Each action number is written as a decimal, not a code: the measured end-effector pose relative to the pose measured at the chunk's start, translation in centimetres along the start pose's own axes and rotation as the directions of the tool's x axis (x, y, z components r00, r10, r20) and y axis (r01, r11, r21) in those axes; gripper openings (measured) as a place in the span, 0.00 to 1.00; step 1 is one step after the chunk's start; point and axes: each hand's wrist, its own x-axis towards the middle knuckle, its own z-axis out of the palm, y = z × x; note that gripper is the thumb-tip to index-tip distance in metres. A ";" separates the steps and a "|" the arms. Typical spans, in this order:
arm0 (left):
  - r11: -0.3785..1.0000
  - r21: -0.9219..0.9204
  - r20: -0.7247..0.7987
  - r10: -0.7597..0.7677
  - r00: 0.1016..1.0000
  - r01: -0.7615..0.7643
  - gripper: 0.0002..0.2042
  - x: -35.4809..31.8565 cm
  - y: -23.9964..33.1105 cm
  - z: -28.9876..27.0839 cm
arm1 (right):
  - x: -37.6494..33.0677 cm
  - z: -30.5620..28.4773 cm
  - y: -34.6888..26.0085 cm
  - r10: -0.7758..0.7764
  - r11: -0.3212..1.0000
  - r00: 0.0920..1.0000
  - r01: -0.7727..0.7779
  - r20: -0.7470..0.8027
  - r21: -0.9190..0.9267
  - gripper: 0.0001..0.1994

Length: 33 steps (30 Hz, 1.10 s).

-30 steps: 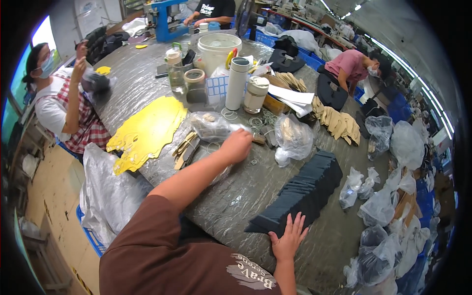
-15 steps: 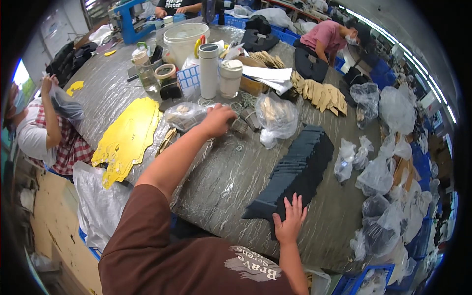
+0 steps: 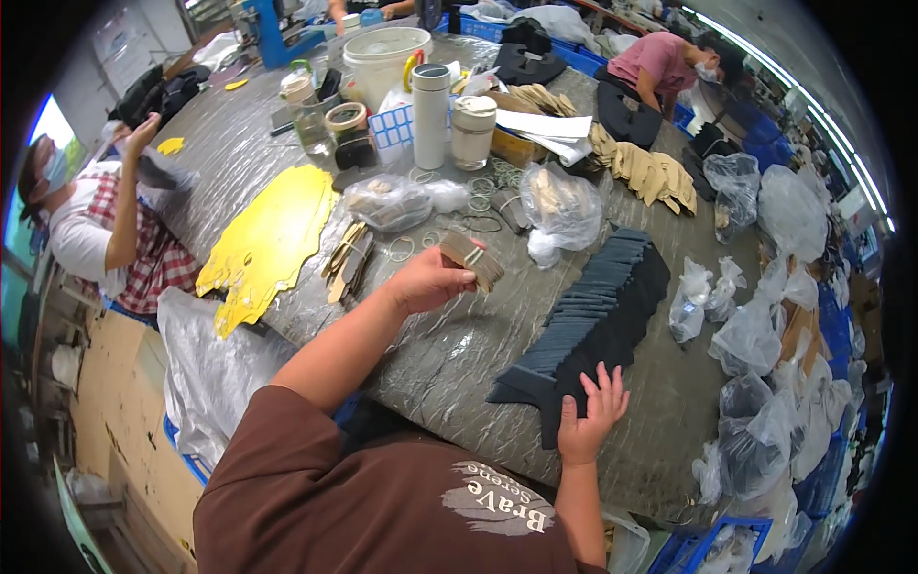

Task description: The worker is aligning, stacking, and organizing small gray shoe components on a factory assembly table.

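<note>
Pinched in my left hand (image 3: 430,278) is a small bundle of grey-brown pieces (image 3: 475,262) with a pale band around it, raised over the middle of the table. My right hand (image 3: 590,413), fingers spread, is at the near end of a long fanned row of dark blue-grey cut pieces (image 3: 598,320); whether it touches them I cannot tell. Beyond my left hand are loose rubber bands (image 3: 403,249) and a clear bag of small pieces (image 3: 387,202). A banded bundle of brown strips (image 3: 349,263) lies to its left, near a stack of yellow sheets (image 3: 273,244).
A white bucket (image 3: 387,57), a white flask (image 3: 431,120), a jar (image 3: 472,134) and a second clear bag (image 3: 562,206) stand farther back. Tan pieces (image 3: 650,175) lie at the far right. Plastic bags (image 3: 755,421) crowd the right edge. A co-worker (image 3: 96,225) sits at the left.
My left hand has come nearer and lifted the banded bundle off the table. My right hand has risen slightly from its flat rest on the dark pieces. The whole view has shifted a little.
</note>
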 end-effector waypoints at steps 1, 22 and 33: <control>1.000 -0.011 0.001 -0.013 1.000 0.013 0.22 -0.5 -0.4 0.3 | 0.3 -0.3 -0.5 -0.003 1.000 1.000 0.003 0.010 0.008 0.22; 0.215 0.969 -0.146 0.109 0.983 0.120 0.18 -6.0 -4.4 8.3 | -4.0 -2.8 -2.2 0.130 0.987 0.991 -0.132 0.031 0.091 0.17; 0.161 0.970 0.134 0.258 0.957 -0.180 0.18 -6.9 -5.6 6.8 | -3.9 -1.7 -1.9 0.107 0.994 0.978 -0.111 0.178 0.014 0.17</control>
